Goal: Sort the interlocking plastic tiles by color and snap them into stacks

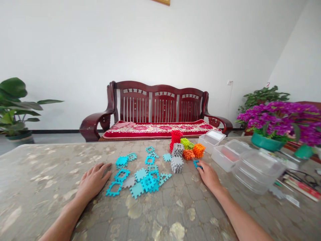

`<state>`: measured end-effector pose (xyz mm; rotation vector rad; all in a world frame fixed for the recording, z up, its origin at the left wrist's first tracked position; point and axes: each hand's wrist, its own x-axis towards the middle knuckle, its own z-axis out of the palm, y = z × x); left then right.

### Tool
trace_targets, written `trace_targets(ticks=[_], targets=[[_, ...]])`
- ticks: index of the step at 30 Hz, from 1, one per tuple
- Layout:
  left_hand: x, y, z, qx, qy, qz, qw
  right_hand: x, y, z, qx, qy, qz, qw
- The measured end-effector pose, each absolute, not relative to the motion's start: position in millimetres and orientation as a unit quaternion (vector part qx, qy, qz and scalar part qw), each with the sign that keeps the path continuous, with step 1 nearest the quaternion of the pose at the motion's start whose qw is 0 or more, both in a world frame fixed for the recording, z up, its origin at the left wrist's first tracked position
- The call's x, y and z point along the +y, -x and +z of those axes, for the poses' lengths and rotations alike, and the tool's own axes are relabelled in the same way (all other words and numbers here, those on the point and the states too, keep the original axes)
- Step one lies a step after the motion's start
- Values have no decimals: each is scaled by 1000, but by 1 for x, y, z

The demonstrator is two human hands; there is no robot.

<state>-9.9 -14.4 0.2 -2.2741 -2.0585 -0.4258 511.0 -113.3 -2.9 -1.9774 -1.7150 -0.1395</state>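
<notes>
My left hand (92,181) lies flat on the table with its fingers stretched out, left of a loose spread of turquoise interlocking plastic tiles (148,182). Some of these tiles are solid, others have window-like openings, and a greyish tile (129,181) lies among them. My right hand (207,174) rests on the table to the right, its fingertips closed on a small dark blue interlocking tile (197,163) that they partly cover. Beyond it stand stacks of grey tiles (177,164), red tiles (176,138), green tiles (186,144) and orange tiles (199,150).
Clear plastic boxes (258,170) stand on the right side of the patterned tablecloth (160,214). Behind them is a teal pot (267,142) of purple flowers. Glasses and a red-edged book (302,185) lie far right. A wooden bench (160,100) stands beyond the table.
</notes>
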Motion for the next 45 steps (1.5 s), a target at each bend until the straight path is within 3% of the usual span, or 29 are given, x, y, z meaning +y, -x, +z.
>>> trace_targets(ticks=[26, 45], targets=[[-16, 9, 1, -664, 735, -134, 25, -110, -523, -7, -608, 736, -67, 290], [-18, 7, 2, -661, 737, -137, 32, -106, -528, 1, -582, 769, -55, 259]])
